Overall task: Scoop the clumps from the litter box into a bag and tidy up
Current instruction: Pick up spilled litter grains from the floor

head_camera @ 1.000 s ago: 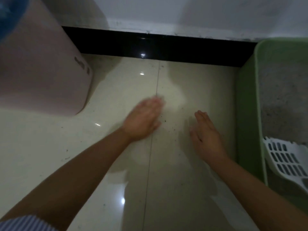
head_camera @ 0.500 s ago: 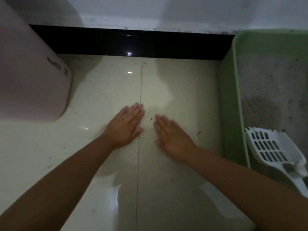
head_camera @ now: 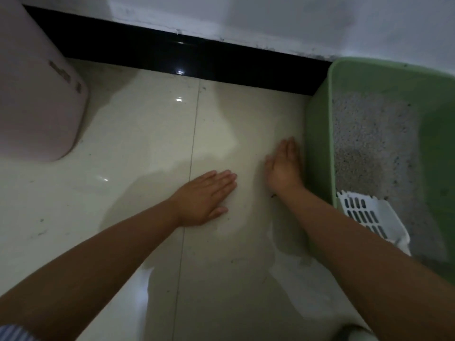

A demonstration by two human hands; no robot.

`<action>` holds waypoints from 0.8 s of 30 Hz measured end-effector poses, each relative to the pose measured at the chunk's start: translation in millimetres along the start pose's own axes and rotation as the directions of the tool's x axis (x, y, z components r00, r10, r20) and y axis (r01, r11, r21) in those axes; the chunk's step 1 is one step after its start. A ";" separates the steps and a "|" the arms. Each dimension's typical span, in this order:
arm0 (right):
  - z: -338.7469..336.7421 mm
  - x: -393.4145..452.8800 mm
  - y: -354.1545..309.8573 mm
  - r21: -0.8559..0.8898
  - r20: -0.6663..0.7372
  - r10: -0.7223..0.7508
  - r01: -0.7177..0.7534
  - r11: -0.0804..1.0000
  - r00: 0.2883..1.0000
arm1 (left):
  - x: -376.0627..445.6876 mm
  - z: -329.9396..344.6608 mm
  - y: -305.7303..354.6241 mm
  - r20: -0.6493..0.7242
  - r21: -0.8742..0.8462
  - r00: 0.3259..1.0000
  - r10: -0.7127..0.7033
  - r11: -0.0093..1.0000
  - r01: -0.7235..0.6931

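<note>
A green litter box (head_camera: 320,134) stands on the right against the wall, filled with grey litter (head_camera: 369,143). A white slotted scoop (head_camera: 369,217) lies in its near corner. My left hand (head_camera: 204,198) lies flat, palm down, on the cream tile floor with nothing in it. My right hand (head_camera: 283,166) rests on its edge on the floor, fingers together and straight, right beside the box's left wall. Small dark litter grains are scattered on the tiles around the hands. No bag is in view.
A pale pink bin-like container (head_camera: 41,102) stands at the left. A black skirting board (head_camera: 187,55) runs along the white wall at the back. A grout line (head_camera: 192,156) crosses the glossy floor between the container and the box.
The hands were close together at the grout line. My right hand has slid right to the box's wall and turned on its edge. My left hand moved right too. The camera shifted.
</note>
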State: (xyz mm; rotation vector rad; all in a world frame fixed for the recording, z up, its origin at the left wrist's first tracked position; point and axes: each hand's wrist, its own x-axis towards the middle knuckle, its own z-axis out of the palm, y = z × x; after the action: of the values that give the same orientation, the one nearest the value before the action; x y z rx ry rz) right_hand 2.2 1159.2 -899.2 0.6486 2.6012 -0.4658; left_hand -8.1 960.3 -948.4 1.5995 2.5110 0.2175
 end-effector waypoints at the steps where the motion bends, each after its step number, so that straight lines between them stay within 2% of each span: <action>1: 6.5 -1.3 1.9 0.025 -0.015 0.049 -0.049 0.998 0.999 | -4.5 0.7 6.8 -0.017 -0.015 0.999 0.031 0.999 -0.032; 2: 15.5 -5.5 3.1 0.034 -0.031 0.065 -0.064 0.997 0.997 | -9.2 1.3 12.5 -0.034 -0.029 0.998 0.056 0.998 -0.057; 4: 34.9 -22.9 0.6 0.022 -0.043 -0.013 0.014 1.000 0.999 | -20.0 0.2 18.9 -0.063 -0.072 0.997 0.052 0.996 -0.056; 7: 57.2 -61.5 -11.6 0.031 0.015 -0.227 0.226 0.974 0.974 | -35.6 -5.3 11.3 -0.151 -0.138 0.982 -0.110 0.986 0.089; 9: 69.2 -87.8 -11.6 -0.014 0.056 -0.407 0.408 0.913 0.912 | -45.7 -9.7 1.2 -0.162 -0.141 0.966 -0.202 0.973 0.180; 11: 74.6 -105.4 -6.4 -0.095 0.122 -0.489 0.501 0.860 0.864 | -53.8 -12.3 -7.6 -0.163 -0.109 0.954 -0.253 0.965 0.238; 13: 71.6 -112.1 1.1 -0.144 0.109 -0.520 0.531 0.835 0.847 | -61.6 -12.2 -11.0 -0.161 -0.071 0.943 -0.290 0.957 0.282; 16: 62.7 -99.8 7.6 -0.029 0.026 -0.429 0.429 0.903 0.903 | -74.4 -7.4 -6.9 -0.147 -0.039 0.920 -0.363 0.932 0.361; 19: 61.7 -89.4 9.0 -0.007 0.083 -0.368 0.370 0.929 0.926 | -83.2 -1.8 -0.7 -0.097 -0.034 0.891 -0.444 0.896 0.443; 22: 68.6 -94.0 -4.7 -0.091 0.133 -0.439 0.452 0.887 0.889 | -86.3 -5.7 -5.9 -0.119 -0.026 0.871 -0.476 0.879 0.477; 24: 78.3 -106.6 -9.0 -0.172 0.197 -0.554 0.585 0.793 0.809 | -87.0 -12.3 -11.4 -0.152 -0.006 0.856 -0.493 0.867 0.498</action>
State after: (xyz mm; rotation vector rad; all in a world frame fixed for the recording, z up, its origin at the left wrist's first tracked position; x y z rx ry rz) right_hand 107.8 1080.5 -914.4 -0.2649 2.6252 -0.3601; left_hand 15.5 876.2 -934.1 0.9126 2.9493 0.2331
